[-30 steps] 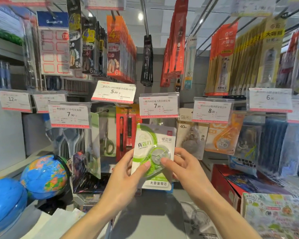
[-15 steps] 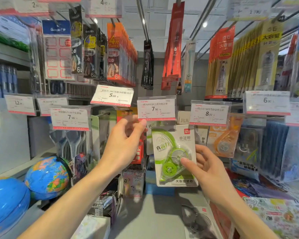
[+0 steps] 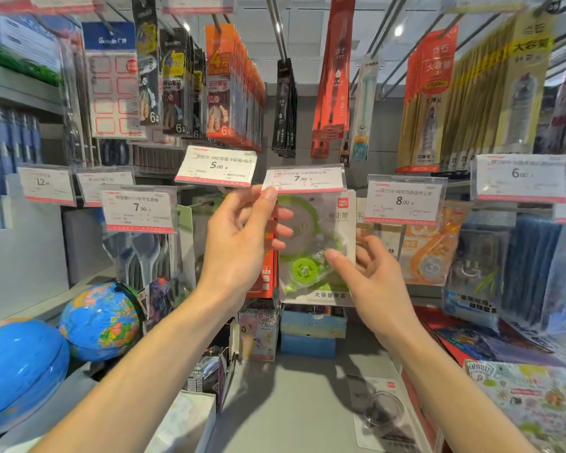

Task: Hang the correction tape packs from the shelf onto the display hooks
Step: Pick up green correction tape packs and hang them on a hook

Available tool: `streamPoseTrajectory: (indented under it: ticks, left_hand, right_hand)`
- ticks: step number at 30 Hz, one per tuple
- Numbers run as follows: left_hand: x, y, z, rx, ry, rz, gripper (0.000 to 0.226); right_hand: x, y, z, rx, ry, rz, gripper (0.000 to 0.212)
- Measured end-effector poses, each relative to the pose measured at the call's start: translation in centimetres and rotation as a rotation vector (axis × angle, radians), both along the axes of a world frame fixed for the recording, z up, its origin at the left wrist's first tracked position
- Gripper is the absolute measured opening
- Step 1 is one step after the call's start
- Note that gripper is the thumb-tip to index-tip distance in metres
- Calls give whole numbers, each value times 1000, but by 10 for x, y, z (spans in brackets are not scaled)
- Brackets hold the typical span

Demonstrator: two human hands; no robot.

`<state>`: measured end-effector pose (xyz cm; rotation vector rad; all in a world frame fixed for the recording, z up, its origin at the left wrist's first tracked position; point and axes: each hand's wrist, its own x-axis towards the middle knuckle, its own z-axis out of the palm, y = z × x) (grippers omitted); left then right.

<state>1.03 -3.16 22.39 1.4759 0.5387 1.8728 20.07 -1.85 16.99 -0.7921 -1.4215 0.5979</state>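
Observation:
A green-and-white correction tape pack (image 3: 317,256) is raised just under the 7.90 price tag (image 3: 304,178) on a display hook. My right hand (image 3: 370,273) grips the pack, thumb on its front and fingers behind its right edge. My left hand (image 3: 242,243) is beside the pack's top left, thumb tip touching the tag's lower left corner and fingers curled over the pack's left edge. The hook itself is hidden behind the tag. Another correction tape pack (image 3: 381,410) lies flat on the grey shelf (image 3: 291,403) below.
Orange tape packs (image 3: 432,253) hang right under the 8.00 tag (image 3: 404,199). A red pack (image 3: 267,273) hangs left of the held one. Two globes (image 3: 102,322) sit at lower left, small boxes (image 3: 311,331) at the shelf's back, colourful boxes (image 3: 530,397) at lower right.
My right hand has lifted the pack up to the price tag. My left hand left the pack, rose to the tag and now touches its lower corner.

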Motion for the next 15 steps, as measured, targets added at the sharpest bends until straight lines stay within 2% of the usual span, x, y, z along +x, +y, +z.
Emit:
streamPoseTrajectory:
  ticks: [6,15]
  left_hand:
    - [1,-5,7,-26,-41,-19,16]
    - [-5,-2,5,-16,-7,-19,17]
  right_hand:
    - [-7,10,7,-23,0,-13,36]
    - [-11,19,7,-19,-1,-64,40]
